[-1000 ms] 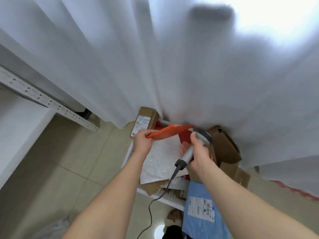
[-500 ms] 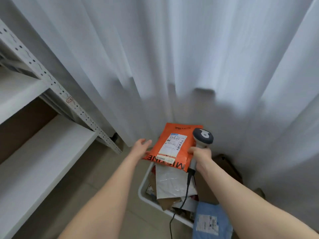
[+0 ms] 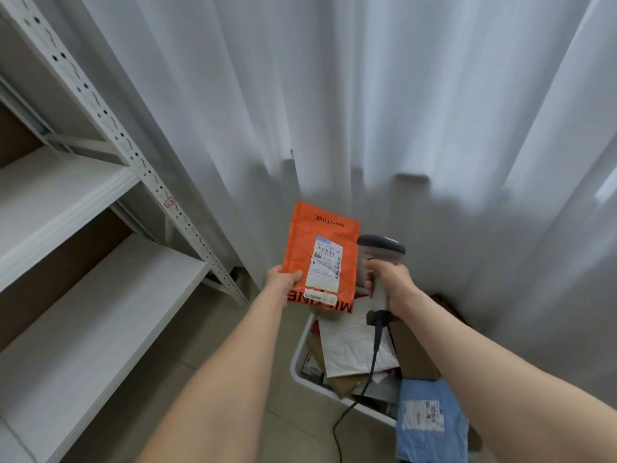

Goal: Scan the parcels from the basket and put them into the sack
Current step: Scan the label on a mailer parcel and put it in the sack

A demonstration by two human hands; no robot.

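above the white plastic basket (image 3: 302,369), my left hand (image 3: 282,284) pinched the flat orange plastic mailer (image 3: 319,259) by its lower corner; it looked light and floppy. my right hand (image 3: 389,284) gripped the grey handheld scanner (image 3: 380,259).

Before us: flat orange plastic mailer parcel (image 3: 320,259), black MISTINE lettering at both ends, white label striped with black barcodes. Beside it, handheld plastic scanner (image 3: 380,252): dark grey head, pale grey handle, black cable. Below, we note white plastic basket (image 3: 320,389), white crinkled mailer (image 3: 354,345), brown cardboard box (image 3: 412,354), sky-blue plastic mailer (image 3: 430,442) with white label. White pleated curtain (image 3: 367,95); pale grey perforated metal shelving (image 3: 110,121); beige floor tiles (image 3: 293,429).
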